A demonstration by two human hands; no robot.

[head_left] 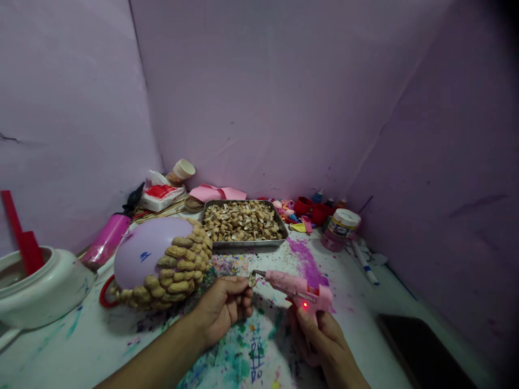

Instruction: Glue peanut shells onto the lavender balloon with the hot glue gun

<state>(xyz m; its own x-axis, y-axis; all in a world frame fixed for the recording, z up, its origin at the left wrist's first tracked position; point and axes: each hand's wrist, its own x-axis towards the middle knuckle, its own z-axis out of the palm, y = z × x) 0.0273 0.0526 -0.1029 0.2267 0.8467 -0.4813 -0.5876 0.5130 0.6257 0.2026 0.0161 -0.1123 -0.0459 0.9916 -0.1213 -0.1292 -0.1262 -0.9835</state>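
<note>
Between thumb and fingers, my left hand [227,303] pinches a peanut shell [252,279], its hollow side in view. My right hand [324,337] is wrapped round the handle of a pink glue gun [294,286] with a lit red light. The dark nozzle tip points left and meets the shell's upper edge. Left of my left hand sits a lilac balloon [150,248], its right and lower sides covered with rows of peanut shells [182,267]. Behind both hands stands a metal tray [251,244] heaped with loose peanut shells [243,220].
A white pot [44,292] with a red object in it stands at far left, near a magenta bottle [107,237]. Paper cups [182,170] lie behind. To the right are a lidded jar [340,229], a marker [367,265] and a dark flat object [421,351]. Paint stains the table.
</note>
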